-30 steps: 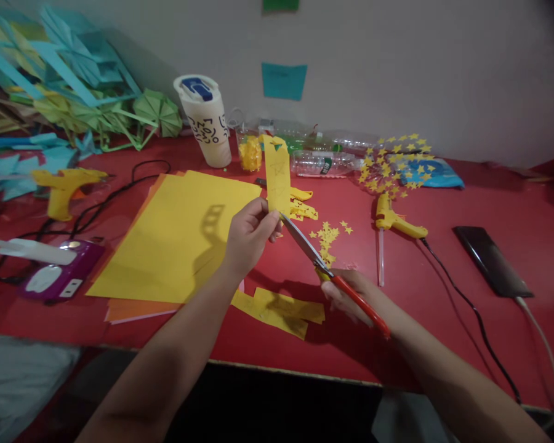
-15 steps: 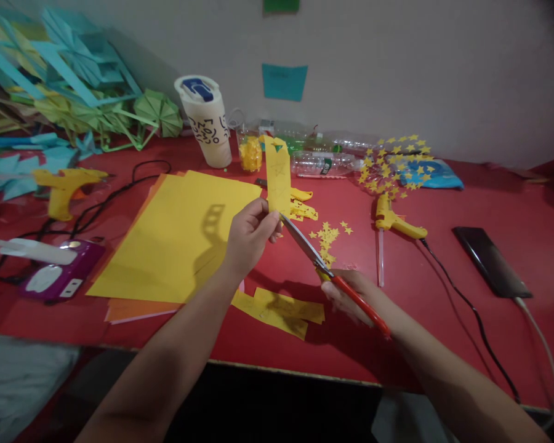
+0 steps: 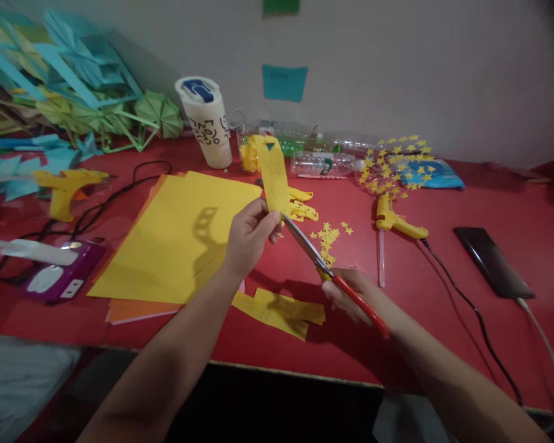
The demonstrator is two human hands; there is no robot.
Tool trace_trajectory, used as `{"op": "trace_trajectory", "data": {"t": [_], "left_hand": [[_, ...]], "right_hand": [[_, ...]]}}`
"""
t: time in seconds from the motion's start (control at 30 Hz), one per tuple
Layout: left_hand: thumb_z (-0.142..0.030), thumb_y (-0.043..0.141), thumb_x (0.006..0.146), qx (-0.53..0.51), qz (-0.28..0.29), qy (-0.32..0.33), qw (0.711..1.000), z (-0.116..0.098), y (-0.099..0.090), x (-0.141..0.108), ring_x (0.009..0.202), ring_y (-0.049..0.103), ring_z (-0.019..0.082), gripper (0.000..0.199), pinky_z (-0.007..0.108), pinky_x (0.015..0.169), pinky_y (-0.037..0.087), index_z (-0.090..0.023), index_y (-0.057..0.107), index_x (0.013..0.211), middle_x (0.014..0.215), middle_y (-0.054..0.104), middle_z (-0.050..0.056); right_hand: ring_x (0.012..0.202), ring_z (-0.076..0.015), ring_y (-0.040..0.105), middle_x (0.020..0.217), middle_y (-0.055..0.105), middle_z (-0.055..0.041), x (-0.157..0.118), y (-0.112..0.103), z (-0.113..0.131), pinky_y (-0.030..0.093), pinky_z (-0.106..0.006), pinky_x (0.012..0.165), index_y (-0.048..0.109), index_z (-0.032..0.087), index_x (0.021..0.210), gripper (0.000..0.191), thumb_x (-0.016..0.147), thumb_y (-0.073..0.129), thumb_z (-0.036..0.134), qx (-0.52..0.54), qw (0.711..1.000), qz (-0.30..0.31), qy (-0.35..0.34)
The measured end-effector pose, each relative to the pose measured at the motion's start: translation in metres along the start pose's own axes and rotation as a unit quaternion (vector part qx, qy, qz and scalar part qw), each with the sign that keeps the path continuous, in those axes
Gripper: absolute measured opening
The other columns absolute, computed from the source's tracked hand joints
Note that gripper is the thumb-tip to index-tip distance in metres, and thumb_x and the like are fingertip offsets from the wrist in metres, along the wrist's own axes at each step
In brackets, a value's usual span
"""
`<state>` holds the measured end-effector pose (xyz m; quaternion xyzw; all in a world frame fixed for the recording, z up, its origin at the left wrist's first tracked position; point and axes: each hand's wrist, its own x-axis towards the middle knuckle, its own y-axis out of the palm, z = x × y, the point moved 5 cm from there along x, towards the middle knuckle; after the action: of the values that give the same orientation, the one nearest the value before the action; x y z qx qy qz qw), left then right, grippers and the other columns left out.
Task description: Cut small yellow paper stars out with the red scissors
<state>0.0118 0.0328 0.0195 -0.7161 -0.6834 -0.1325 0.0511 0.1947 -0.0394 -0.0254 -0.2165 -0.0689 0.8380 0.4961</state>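
Between the thumb and fingers of my left hand [image 3: 253,231] is the lower end of an upright yellow paper strip [image 3: 274,178], which has a cut-out hole near its top. My right hand [image 3: 346,292] grips red-handled scissors [image 3: 307,243], their blade tips at the strip's lower edge beside my left thumb. Under the blades, small yellow paper stars [image 3: 327,237] lie in a loose pile. More yellow strips [image 3: 281,311] with faint drawn lines rest near the table's front edge. Cut paper scraps [image 3: 302,211] lie behind my left hand.
Yellow sheets [image 3: 166,246] are stacked on the left, near a purple power socket [image 3: 64,271] and a glue gun [image 3: 69,187]. A white tumbler [image 3: 205,123] and plastic bottles [image 3: 323,165] stand or lie at the back. Another glue gun [image 3: 392,221] and a phone [image 3: 492,261] are on the right.
The top of the yellow paper strip has tilted to the left and its face has turned slightly. Both hands and the scissors stay almost in place.
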Motion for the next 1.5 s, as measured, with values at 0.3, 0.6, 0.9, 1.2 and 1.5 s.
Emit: {"op": "trace_trajectory", "data": {"t": [0.3, 0.6, 0.9, 1.2, 1.5], "left_hand": [[-0.021, 0.057, 0.077, -0.055, 0.004, 0.001, 0.998, 0.005, 0.003, -0.002, 0.045, 0.054, 0.005, 0.007, 0.017, 0.041, 0.044, -0.016, 0.06, 0.072, 0.054, 0.059, -0.003], [-0.025, 0.06, 0.078, -0.085, -0.019, 0.003, 0.996, 0.011, 0.006, -0.007, 0.049, 0.055, 0.005, 0.009, 0.016, 0.044, 0.044, -0.017, 0.059, 0.074, 0.057, 0.059, -0.003], [-0.024, 0.057, 0.08, -0.075, -0.01, -0.004, 0.997, 0.01, 0.014, -0.012, 0.045, 0.051, 0.005, 0.014, 0.018, 0.046, 0.044, -0.017, 0.06, 0.069, 0.051, 0.057, -0.004], [-0.024, 0.057, 0.079, -0.075, -0.012, -0.023, 0.997, 0.01, 0.015, -0.012, 0.044, 0.05, 0.005, 0.014, 0.018, 0.045, 0.043, -0.017, 0.059, 0.066, 0.05, 0.056, -0.004], [-0.024, 0.056, 0.08, -0.077, -0.005, -0.023, 0.997, 0.01, 0.015, -0.012, 0.044, 0.05, 0.005, 0.018, 0.019, 0.045, 0.042, -0.017, 0.058, 0.063, 0.05, 0.056, -0.003]], "right_hand": [[0.038, -0.0061, 0.03, 0.047, 0.034, 0.0072, 0.001, 0.006, -0.002, 0.029, -0.023, 0.039, 0.038, 0.021, 0.063, 0.055, 0.079, 0.04, 0.074, 0.035, 0.999, 0.017, -0.026], [0.038, -0.0059, 0.031, 0.048, 0.037, 0.0064, -0.002, 0.008, 0.009, 0.025, -0.022, 0.037, 0.038, 0.021, 0.066, 0.056, 0.079, 0.039, 0.075, 0.049, 0.997, 0.037, -0.041], [0.039, -0.0064, 0.03, 0.048, 0.034, 0.0072, -0.001, 0.011, 0.007, 0.024, -0.022, 0.037, 0.037, 0.021, 0.067, 0.056, 0.079, 0.036, 0.077, 0.047, 0.997, 0.029, -0.052], [0.037, -0.0059, 0.03, 0.047, 0.035, 0.0067, -0.003, 0.011, 0.011, 0.024, -0.022, 0.035, 0.036, 0.022, 0.063, 0.056, 0.08, 0.037, 0.075, 0.041, 0.999, 0.0, -0.024], [0.036, -0.0054, 0.031, 0.046, 0.035, 0.0067, -0.003, 0.01, 0.012, 0.025, -0.021, 0.034, 0.036, 0.022, 0.06, 0.053, 0.082, 0.042, 0.069, 0.04, 0.999, -0.013, -0.009]]}}
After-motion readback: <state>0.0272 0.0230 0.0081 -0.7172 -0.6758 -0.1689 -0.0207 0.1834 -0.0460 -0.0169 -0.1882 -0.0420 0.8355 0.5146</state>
